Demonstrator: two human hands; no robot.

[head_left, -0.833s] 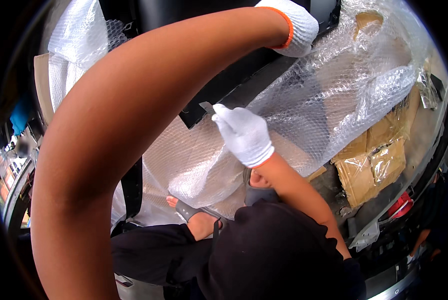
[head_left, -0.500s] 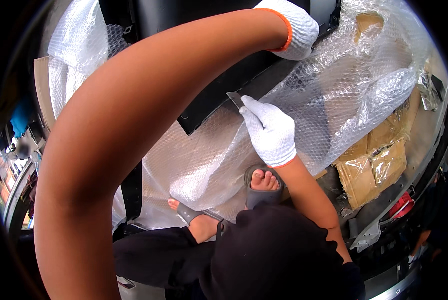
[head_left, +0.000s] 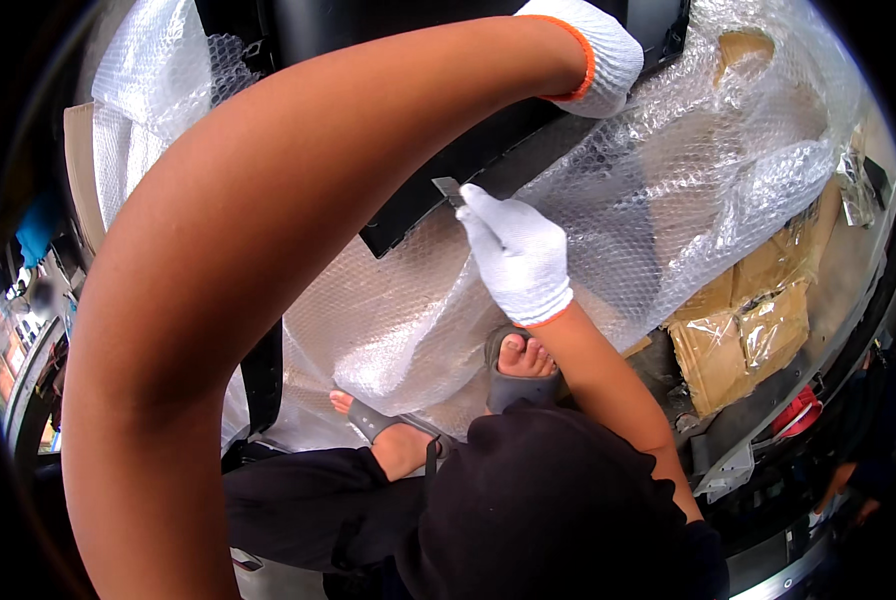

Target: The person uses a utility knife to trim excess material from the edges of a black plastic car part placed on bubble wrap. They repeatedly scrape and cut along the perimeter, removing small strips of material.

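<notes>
My right hand [head_left: 518, 250], in a white knit glove, pinches a small flat metal blade [head_left: 447, 190] between thumb and fingers. The blade points up and left, over the near edge of a large black panel-like piece [head_left: 393, 218]. Reaching across the view from the left, my left arm hides much of that black piece. At the far side my left hand [head_left: 596, 58], gloved in white with an orange cuff, lies against the black piece; its fingers are hidden. Bubble wrap [head_left: 408, 320] spreads beneath and in front of the black piece.
More bubble wrap [head_left: 728, 190] is heaped at the right over brown cardboard [head_left: 753, 330]. Another sheet of bubble wrap [head_left: 153, 75] stands at the far left beside a cardboard edge [head_left: 83, 175]. My sandalled feet [head_left: 523, 375] are close by. A red object [head_left: 796, 414] sits at lower right.
My right hand has shifted slightly left with the blade, along the black piece's near edge. The left hand stays at nearly the same spot.
</notes>
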